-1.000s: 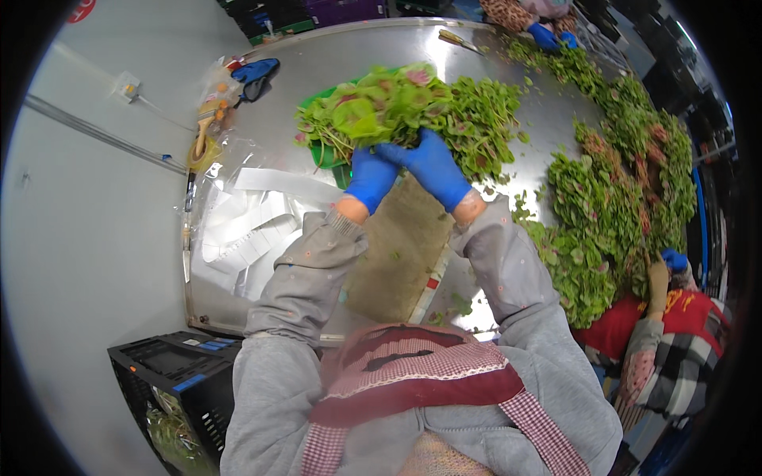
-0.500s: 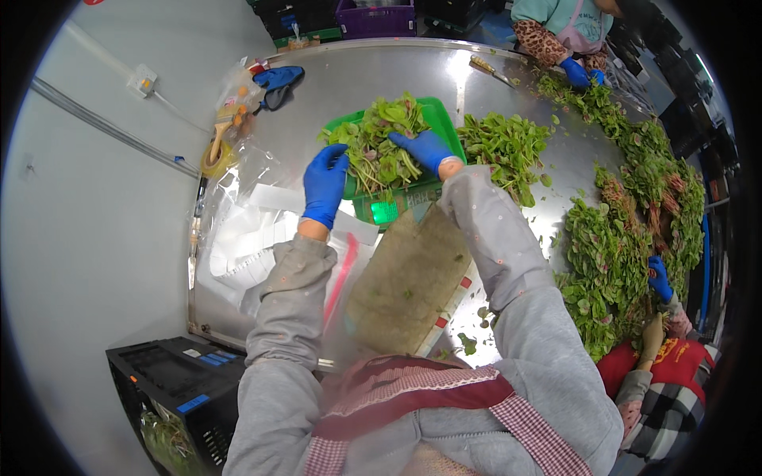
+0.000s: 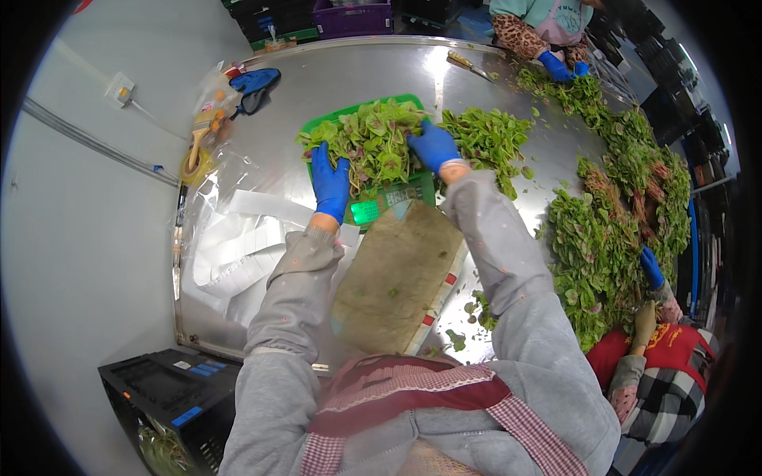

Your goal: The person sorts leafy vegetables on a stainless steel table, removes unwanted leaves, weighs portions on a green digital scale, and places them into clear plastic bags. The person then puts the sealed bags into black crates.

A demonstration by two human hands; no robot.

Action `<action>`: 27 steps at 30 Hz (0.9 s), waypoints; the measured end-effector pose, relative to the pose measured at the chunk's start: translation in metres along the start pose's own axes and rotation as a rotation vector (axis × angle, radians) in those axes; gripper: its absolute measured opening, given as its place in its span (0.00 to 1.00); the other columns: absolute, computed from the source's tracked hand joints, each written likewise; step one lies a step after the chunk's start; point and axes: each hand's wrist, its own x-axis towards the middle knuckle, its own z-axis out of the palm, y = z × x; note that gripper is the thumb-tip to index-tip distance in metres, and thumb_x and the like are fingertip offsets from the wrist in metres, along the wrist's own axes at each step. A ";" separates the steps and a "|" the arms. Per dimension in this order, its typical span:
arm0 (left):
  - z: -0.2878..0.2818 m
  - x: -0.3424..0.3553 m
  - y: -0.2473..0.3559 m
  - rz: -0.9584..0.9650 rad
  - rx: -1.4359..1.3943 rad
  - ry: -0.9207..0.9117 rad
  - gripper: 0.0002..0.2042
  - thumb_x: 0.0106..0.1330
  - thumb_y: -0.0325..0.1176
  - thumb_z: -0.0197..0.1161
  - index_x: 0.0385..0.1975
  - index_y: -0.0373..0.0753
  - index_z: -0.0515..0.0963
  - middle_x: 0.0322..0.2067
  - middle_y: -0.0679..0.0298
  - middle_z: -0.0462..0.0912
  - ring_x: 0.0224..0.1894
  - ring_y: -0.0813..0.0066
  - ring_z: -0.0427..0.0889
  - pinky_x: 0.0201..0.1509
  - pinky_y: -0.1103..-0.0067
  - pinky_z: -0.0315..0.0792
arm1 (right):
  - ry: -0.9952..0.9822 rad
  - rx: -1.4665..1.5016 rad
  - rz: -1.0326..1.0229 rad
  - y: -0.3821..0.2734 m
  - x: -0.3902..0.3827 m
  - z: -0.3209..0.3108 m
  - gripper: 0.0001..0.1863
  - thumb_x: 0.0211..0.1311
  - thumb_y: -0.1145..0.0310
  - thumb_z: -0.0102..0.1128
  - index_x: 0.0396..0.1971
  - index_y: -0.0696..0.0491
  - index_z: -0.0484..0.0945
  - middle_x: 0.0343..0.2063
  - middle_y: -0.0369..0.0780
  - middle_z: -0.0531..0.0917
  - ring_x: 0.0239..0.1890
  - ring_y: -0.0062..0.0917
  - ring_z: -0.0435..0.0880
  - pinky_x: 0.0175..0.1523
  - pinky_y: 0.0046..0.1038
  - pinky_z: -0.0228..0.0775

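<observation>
A green plastic tray heaped with leafy green stems sits on a green scale with a lit display. My left hand, in a blue glove, lies against the heap's left side with thumb and fingers apart. At the right side, my blue-gloved right hand touches the leaves, thumb and forefinger spread; its other fingers are partly hidden. Right beside the tray is a loose pile of the same greens. A stained brownish board or mat lies in front of the scale.
Clear plastic and white label strips lie left, near a brush and tape roll. Blue-black gloves and a knife are farther back. Bunched greens cover the right side, where two co-workers handle them. A black crate stands lower left.
My right hand has drawn back from the heap's top to its right edge. My left hand has come in against its left side. The greens now lie flatter and more spread in the tray.
</observation>
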 end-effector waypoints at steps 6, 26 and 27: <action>0.029 0.003 0.004 -0.040 -0.024 0.060 0.29 0.66 0.35 0.59 0.65 0.32 0.62 0.67 0.43 0.59 0.69 0.49 0.59 0.72 0.66 0.53 | 0.059 -0.025 -0.151 -0.010 0.036 0.086 0.15 0.56 0.61 0.56 0.40 0.53 0.81 0.38 0.54 0.83 0.40 0.51 0.82 0.48 0.45 0.74; -0.041 -0.026 0.031 0.107 -0.107 0.116 0.19 0.62 0.28 0.62 0.54 0.36 0.76 0.52 0.55 0.79 0.52 0.65 0.79 0.58 0.74 0.70 | -0.501 -1.031 -0.904 0.003 0.034 -0.058 0.25 0.47 0.61 0.72 0.50 0.43 0.81 0.34 0.41 0.86 0.38 0.37 0.86 0.44 0.38 0.78; -0.046 -0.041 0.037 0.099 -0.120 0.121 0.19 0.62 0.26 0.61 0.54 0.36 0.75 0.52 0.56 0.79 0.53 0.66 0.78 0.58 0.74 0.70 | -0.524 -0.837 -0.717 -0.011 0.009 -0.065 0.20 0.52 0.61 0.68 0.48 0.47 0.82 0.31 0.41 0.86 0.34 0.33 0.86 0.40 0.35 0.78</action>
